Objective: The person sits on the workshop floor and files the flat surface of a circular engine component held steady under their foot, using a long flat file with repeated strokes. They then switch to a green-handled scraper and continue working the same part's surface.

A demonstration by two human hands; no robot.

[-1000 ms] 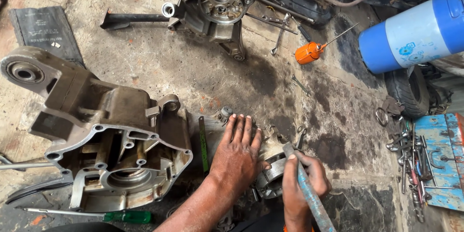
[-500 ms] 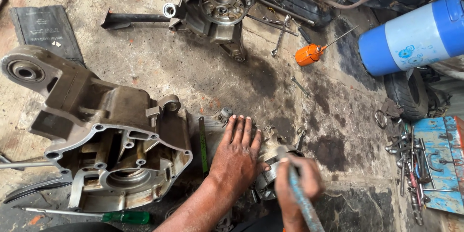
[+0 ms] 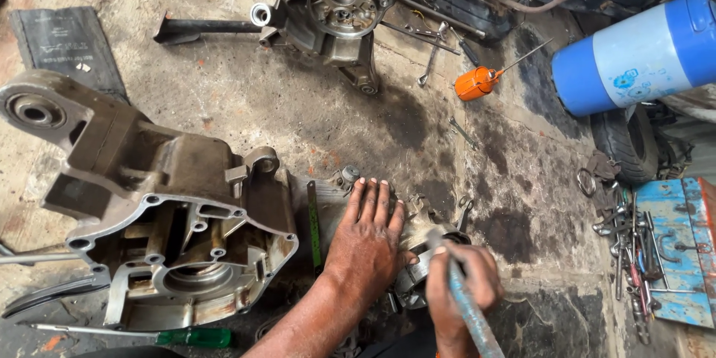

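Observation:
My left hand (image 3: 367,240) lies flat, fingers spread, pressing down on a small greasy metal engine part (image 3: 424,252) on the oily concrete floor. My right hand (image 3: 464,282) is closed around a blue-grey metal rod (image 3: 470,313), whose upper end touches the top of that part. A large grey engine crankcase (image 3: 160,216) sits just left of my left hand, open side up. A thin green strip (image 3: 314,224) lies between the crankcase and my left hand.
Another engine casing (image 3: 339,0) lies at the top centre with wrenches (image 3: 432,52) beside it. An orange oil can (image 3: 477,82), a blue and white drum (image 3: 641,52), a tyre (image 3: 626,145), a blue tool tray (image 3: 671,253) and a green-handled screwdriver (image 3: 186,337) surround the spot.
My right hand with the rod has shifted slightly left and up over the small part. My left hand stays pressed in place.

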